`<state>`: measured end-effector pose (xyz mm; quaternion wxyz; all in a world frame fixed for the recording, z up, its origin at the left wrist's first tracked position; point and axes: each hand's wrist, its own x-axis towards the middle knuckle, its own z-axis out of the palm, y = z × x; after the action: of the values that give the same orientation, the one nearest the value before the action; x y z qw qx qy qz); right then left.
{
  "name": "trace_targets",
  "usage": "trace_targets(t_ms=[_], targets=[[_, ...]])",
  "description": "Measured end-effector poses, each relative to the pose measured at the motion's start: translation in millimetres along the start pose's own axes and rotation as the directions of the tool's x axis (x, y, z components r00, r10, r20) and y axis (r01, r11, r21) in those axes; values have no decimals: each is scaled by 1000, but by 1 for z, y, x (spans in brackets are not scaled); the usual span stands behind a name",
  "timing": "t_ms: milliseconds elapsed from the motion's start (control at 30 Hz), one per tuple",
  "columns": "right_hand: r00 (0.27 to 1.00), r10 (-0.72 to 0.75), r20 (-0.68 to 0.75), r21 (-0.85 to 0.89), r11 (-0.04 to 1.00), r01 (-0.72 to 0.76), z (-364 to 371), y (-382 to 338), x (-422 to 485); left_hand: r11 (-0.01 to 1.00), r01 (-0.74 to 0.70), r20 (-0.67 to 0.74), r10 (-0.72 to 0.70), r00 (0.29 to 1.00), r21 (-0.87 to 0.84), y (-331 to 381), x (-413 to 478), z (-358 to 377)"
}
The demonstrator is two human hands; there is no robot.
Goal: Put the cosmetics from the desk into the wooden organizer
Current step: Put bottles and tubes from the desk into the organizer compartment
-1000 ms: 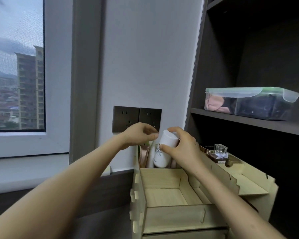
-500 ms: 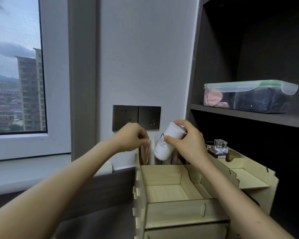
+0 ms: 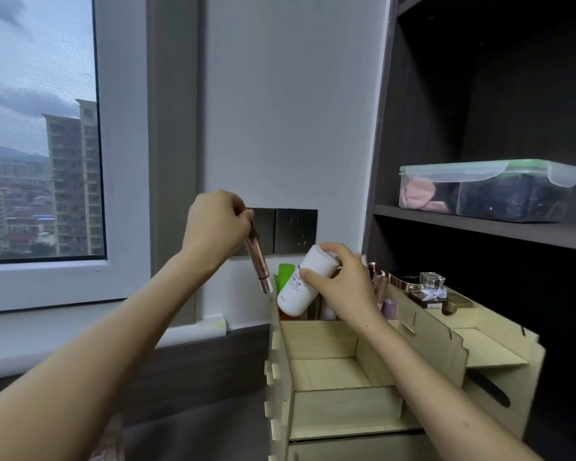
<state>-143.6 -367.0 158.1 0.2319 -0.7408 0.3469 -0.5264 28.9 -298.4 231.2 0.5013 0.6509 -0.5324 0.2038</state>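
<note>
The pale wooden organizer point(image 3: 423, 341) stands on the dark desk against the shelf unit. My left hand point(image 3: 213, 227) holds a slim rose-gold tube point(image 3: 257, 261) by its top, lifted just above the organizer's back-left corner. My right hand point(image 3: 343, 287) grips a white bottle point(image 3: 305, 282) with dark lettering, tilted left over the back compartment. A green-capped item point(image 3: 285, 276) stands in that compartment behind the bottle. Small lip products point(image 3: 378, 277), a compact point(image 3: 404, 280) and a glass perfume bottle point(image 3: 431, 283) sit along the organizer's back right.
Two dark wall sockets point(image 3: 295, 229) sit behind my hands. A lidded plastic box point(image 3: 489, 191) rests on the dark shelf at the right. The window point(image 3: 40, 134) and its white sill are on the left. The organizer's front trays hold nothing.
My left hand has lifted the rose-gold tube up out of the back compartment. My right hand has tilted the white bottle leftward, exposing the green-capped item.
</note>
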Motion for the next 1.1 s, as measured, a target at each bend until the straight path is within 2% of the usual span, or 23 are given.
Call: trace_targets(t_ms=[100, 300, 633, 1000, 1067, 1100], targets=[[998, -36, 58, -72, 997, 40, -1, -2, 1, 1000, -19, 13, 19, 1000, 5, -1, -2, 1], [956, -49, 291, -169, 980, 102, -2, -7, 7, 999, -39, 53, 40, 998, -20, 1, -10, 6], [943, 9, 334, -434, 889, 145, 14, 6, 4, 999, -36, 87, 37, 995, -16, 4, -13, 5], [926, 7, 378, -491, 849, 195, 15, 13, -8, 997, -67, 65, 68, 996, -30, 17, -11, -6], [943, -24, 333, -455, 872, 182, 8, 9, -10, 996, -70, 53, 72, 996, -48, 24, -8, -12], [965, -58, 254, -412, 896, 163, 1, 6, -11, 996, -74, 49, 77, 996, -55, 28, -7, -14]])
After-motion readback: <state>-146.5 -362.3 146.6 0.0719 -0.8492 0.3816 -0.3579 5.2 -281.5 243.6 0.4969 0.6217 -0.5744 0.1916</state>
